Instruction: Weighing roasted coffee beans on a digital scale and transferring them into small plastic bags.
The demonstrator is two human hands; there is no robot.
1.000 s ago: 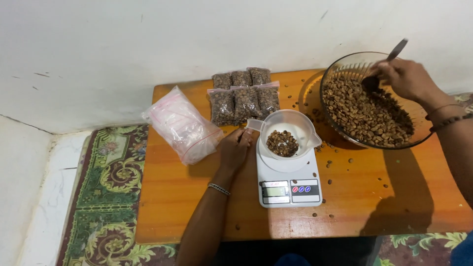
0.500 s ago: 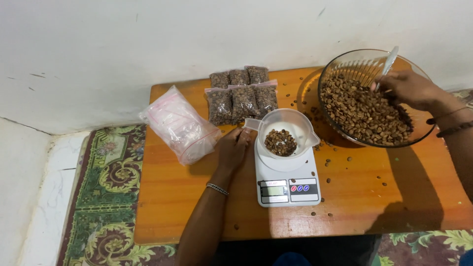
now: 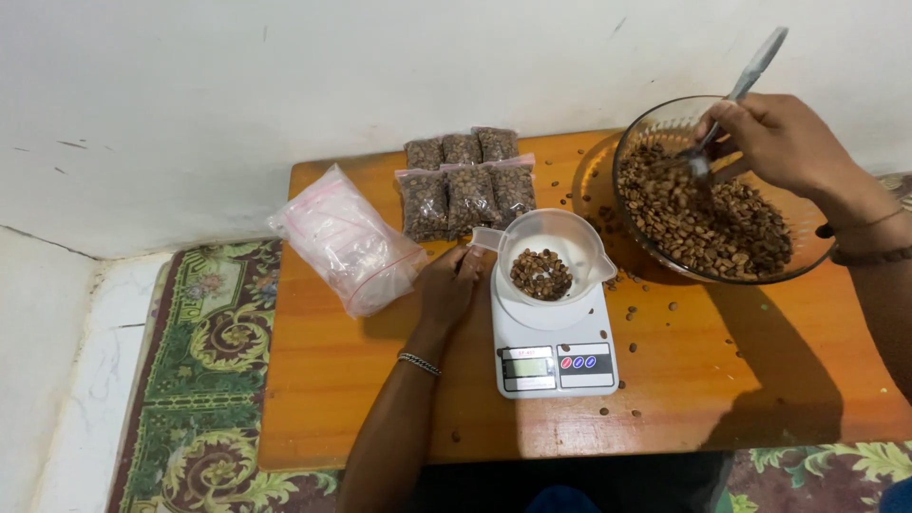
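My right hand (image 3: 781,141) grips a metal spoon (image 3: 742,85), its tip down among the brown beans in a large glass bowl (image 3: 635,142) at the table's back right. My left hand (image 3: 448,286) rests on the table and touches the handle of a white plastic cup (image 3: 560,242). That cup holds a small heap of beans (image 3: 541,274) and stands on a white kitchen scale (image 3: 555,350) in the middle.
Several sealed bags of beans (image 3: 467,182) lie at the back of the low wooden table (image 3: 332,380). A stack of clear zip bags (image 3: 346,238) lies at the left. Loose beans (image 3: 655,309) are scattered near the bowl. A patterned rug (image 3: 204,380) and a white wall surround the table.
My right hand has tilted the spoon more upright and pushed its tip down into the beans in the bowl. The left hand has stayed at the cup's handle.
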